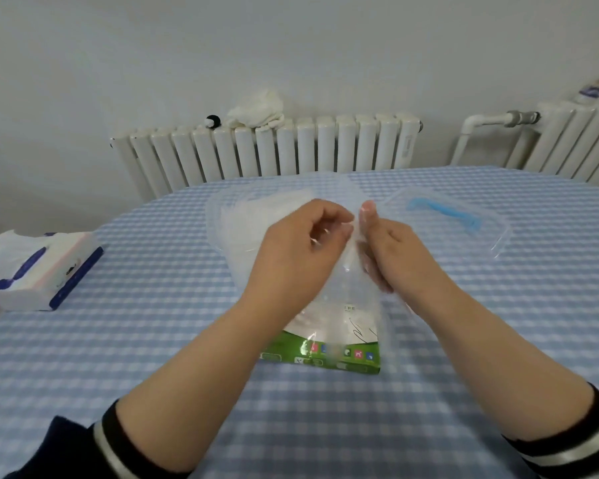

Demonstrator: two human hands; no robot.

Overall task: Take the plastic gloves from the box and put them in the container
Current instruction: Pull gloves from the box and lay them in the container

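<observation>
Both hands (329, 236) pinch a clear plastic glove (355, 271) above the green box (329, 354), with the container (222, 216) just beyond, nearer the left hand.

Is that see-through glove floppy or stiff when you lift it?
Probably floppy: the plastic glove hangs limp and crinkled between the left hand and the right hand. Likely very light, since fingertips alone pinch it up. Its shiny film may be slippery.
</observation>
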